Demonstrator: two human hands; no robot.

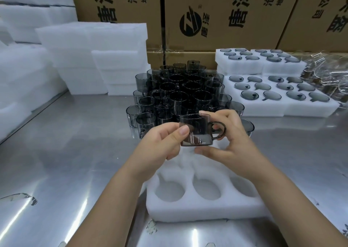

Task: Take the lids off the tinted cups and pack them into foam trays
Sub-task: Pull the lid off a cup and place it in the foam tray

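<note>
As left hand (160, 143) and right hand (233, 139) grip it, the smoky cup (197, 133) looks translucent.

Tinted cup held over an empty foam tray

The smoky, see-through cup (195, 130) is upright with its loop handle to the right, pinched between the left hand (162, 143) and right hand (231, 139) above a white foam tray (207, 209) with bare round pockets. Behind it, a pile of tinted cups (178, 94) stands in layers, and filled trays (263, 111) to its right hold grey lids (272, 95).
</note>
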